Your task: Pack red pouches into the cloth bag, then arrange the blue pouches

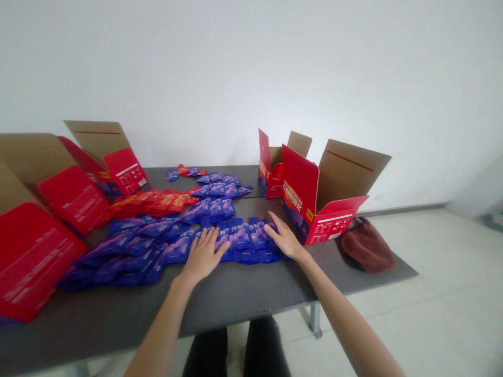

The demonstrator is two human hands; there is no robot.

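A row of blue-purple sachets (pixel 239 236) lies across the middle of the table, overlapping one another. My left hand (pixel 203 255) rests palm down on the row, fingers spread. At the row's right end my right hand (pixel 285 240) lies open, thumb and fingers apart, touching the last sachets. Left of the row is a larger heap of blue sachets (pixel 121 254). Behind that heap lie red-orange sachets (pixel 157 201), and more blue sachets (pixel 216 209) are stacked beyond my left hand.
An open red carton (pixel 334 222) stands just right of my right hand, with another open carton (pixel 271 180) behind it. Further open cartons (pixel 27 256) stand at the left. A brown cloth (pixel 367 246) lies near the grey table's (pixel 251 293) right end. A white wall rises behind.
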